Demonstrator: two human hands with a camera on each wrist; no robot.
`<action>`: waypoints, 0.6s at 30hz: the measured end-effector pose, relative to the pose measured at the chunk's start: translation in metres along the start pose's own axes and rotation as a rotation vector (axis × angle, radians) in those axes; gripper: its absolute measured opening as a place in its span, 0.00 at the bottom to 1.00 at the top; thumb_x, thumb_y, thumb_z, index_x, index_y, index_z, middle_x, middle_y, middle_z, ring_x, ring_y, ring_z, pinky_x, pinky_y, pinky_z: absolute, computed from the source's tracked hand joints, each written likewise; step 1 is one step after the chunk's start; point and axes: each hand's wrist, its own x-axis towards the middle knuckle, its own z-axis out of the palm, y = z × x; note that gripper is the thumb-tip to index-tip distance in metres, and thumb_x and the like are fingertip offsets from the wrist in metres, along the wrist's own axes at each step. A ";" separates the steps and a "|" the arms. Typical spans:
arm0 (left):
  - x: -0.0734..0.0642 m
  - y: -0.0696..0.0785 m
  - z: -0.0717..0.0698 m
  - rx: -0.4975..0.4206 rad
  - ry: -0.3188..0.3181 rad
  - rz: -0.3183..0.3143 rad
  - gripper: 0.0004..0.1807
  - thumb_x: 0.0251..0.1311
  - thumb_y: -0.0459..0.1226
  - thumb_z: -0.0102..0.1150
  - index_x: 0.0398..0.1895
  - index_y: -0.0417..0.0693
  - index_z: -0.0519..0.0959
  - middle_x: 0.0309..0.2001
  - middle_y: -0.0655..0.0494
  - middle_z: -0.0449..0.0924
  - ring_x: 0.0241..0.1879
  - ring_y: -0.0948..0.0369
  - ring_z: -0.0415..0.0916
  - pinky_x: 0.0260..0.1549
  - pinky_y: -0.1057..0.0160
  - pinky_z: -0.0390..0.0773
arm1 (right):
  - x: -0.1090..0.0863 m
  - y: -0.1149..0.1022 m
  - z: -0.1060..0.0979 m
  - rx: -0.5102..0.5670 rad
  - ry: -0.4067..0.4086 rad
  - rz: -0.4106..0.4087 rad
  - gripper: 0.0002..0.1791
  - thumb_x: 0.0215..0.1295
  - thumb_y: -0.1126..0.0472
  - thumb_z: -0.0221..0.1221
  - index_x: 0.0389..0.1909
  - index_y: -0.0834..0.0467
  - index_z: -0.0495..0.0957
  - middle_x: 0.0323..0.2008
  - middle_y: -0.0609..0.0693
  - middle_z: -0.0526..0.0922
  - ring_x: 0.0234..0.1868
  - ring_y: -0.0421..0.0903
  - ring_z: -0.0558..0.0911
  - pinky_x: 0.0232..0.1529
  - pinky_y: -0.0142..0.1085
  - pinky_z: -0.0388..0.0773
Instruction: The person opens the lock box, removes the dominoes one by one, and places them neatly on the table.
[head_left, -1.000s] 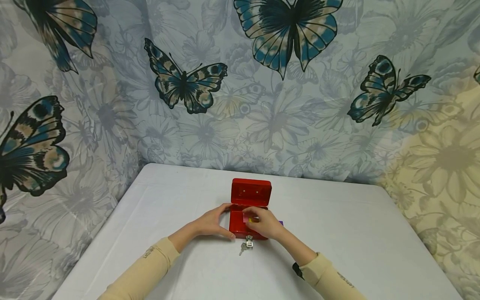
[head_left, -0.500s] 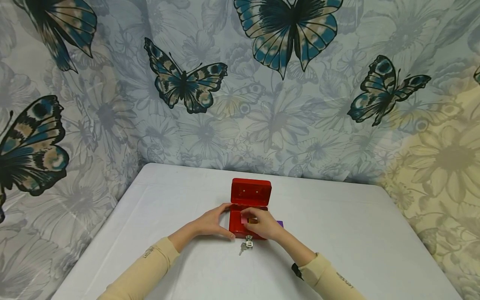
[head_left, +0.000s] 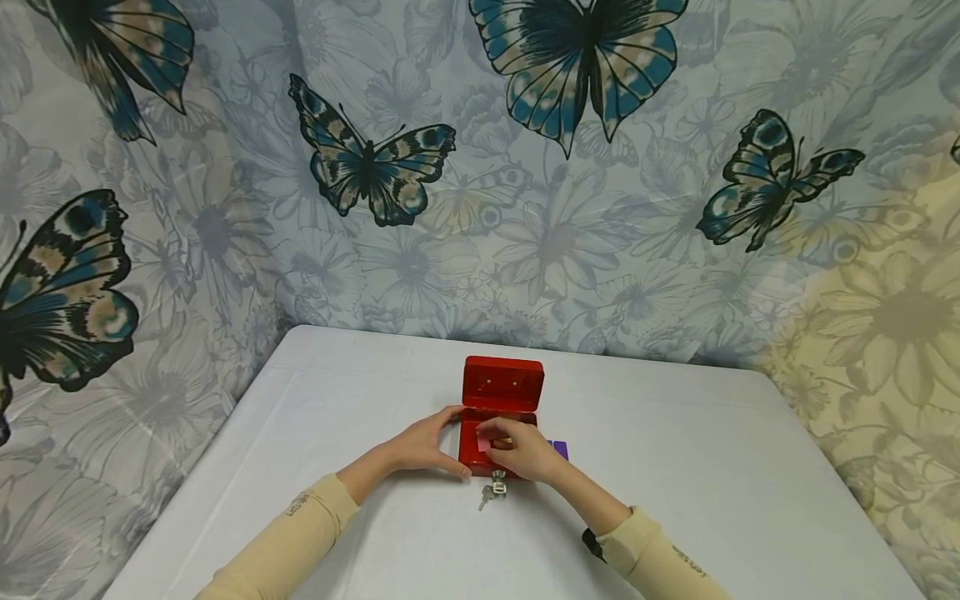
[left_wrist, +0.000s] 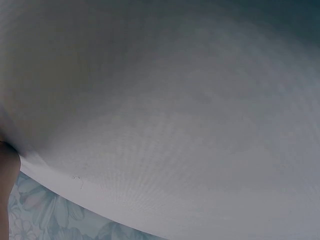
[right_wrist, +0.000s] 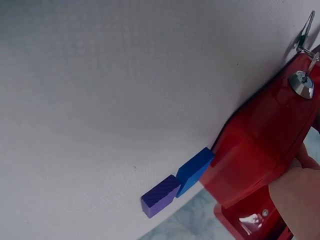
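Note:
A red metal cash box stands with its lid raised at the back; a lock with keys hangs from its front. My left hand spans the box's left side, thumb at the front corner and fingers at the back one. Over the box's opening, my right hand pinches a small pink block. Something yellowish-brown shows between these fingers. In the right wrist view, part of the right hand appears beyond the box, its fingertips hidden.
Just right of the box, a blue block and a purple block lie on the white-covered table. Butterfly-patterned fabric hangs behind and to the sides. A dark band shows at the right sleeve.
My right hand has shifted slightly left over the box with the pink block, uncovering more of the purple block. My left hand, the box and the lid have stayed in place.

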 end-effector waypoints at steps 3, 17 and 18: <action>0.000 0.000 0.000 -0.002 -0.001 -0.001 0.56 0.40 0.57 0.76 0.73 0.54 0.57 0.70 0.57 0.63 0.69 0.57 0.60 0.66 0.46 0.61 | 0.000 -0.001 0.001 0.003 -0.005 0.005 0.20 0.63 0.67 0.62 0.57 0.62 0.76 0.52 0.58 0.81 0.53 0.57 0.79 0.52 0.49 0.79; -0.001 0.001 0.000 -0.006 0.003 0.010 0.56 0.40 0.56 0.76 0.73 0.54 0.58 0.70 0.56 0.63 0.69 0.57 0.60 0.66 0.47 0.61 | 0.004 0.002 0.002 0.010 0.088 0.018 0.19 0.60 0.68 0.64 0.53 0.65 0.77 0.48 0.58 0.82 0.46 0.55 0.82 0.48 0.47 0.81; -0.001 0.001 -0.001 -0.008 0.003 0.013 0.56 0.40 0.56 0.76 0.73 0.54 0.58 0.70 0.57 0.63 0.69 0.57 0.60 0.66 0.47 0.61 | 0.004 0.002 0.002 0.011 0.089 0.021 0.19 0.60 0.68 0.64 0.53 0.65 0.77 0.48 0.58 0.82 0.46 0.55 0.82 0.48 0.47 0.81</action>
